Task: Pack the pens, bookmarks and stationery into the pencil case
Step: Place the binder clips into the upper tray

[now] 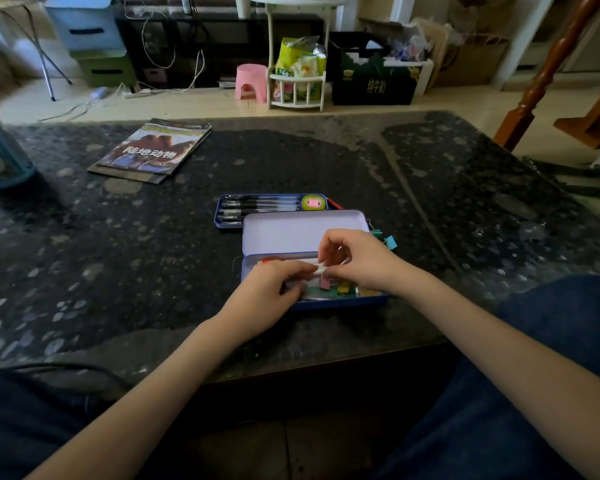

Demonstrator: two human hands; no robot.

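Pencil case, lid raised, contains coloured binder clips; left hand and right hand jointly pinch a small white item above it; separate tray contains black pens.

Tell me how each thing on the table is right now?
pencil case: open, lid up.
inner tray: out of the case, behind it, holding pens.
binder clips: lying in the case.
teal clips: outside, by the lid.
left hand and right hand: pinching one small white piece.
magazines: closed, stacked.
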